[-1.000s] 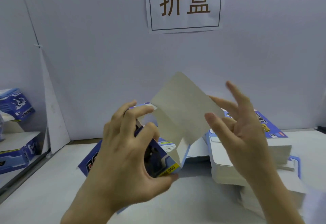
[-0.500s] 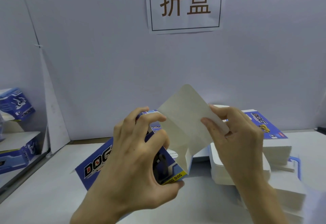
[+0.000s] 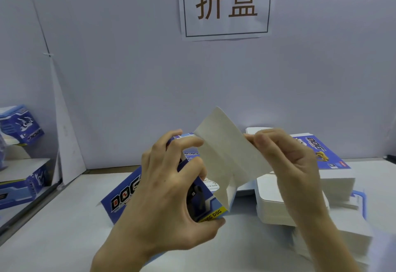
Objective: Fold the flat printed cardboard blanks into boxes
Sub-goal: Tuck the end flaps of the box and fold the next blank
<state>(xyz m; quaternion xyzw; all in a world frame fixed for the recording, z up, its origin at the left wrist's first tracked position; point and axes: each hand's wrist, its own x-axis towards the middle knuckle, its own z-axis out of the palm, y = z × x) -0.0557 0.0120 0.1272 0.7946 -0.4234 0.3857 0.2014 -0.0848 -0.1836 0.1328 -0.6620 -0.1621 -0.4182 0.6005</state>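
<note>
A blue printed cardboard box blank (image 3: 202, 204), partly opened into a sleeve, is held above the table in the middle of the view. My left hand (image 3: 165, 194) grips its printed body, thumb under the lower corner and fingers curled over the top. Its plain grey end flap (image 3: 225, 149) stands up and to the right. My right hand (image 3: 287, 164) pinches that flap's right edge between thumb and fingers. A second blue blank (image 3: 122, 196) marked DOG lies behind my left hand.
Stacks of flat blanks (image 3: 334, 179) lie on the white table at the right, the top one printed side up. Folded blue boxes (image 3: 21, 126) sit on a shelf at the far left. A paper sign (image 3: 226, 4) hangs on the back wall.
My right hand went from spread open beside the flap to pinching its right edge. The flap has come lower and the box has tilted slightly towards me.
</note>
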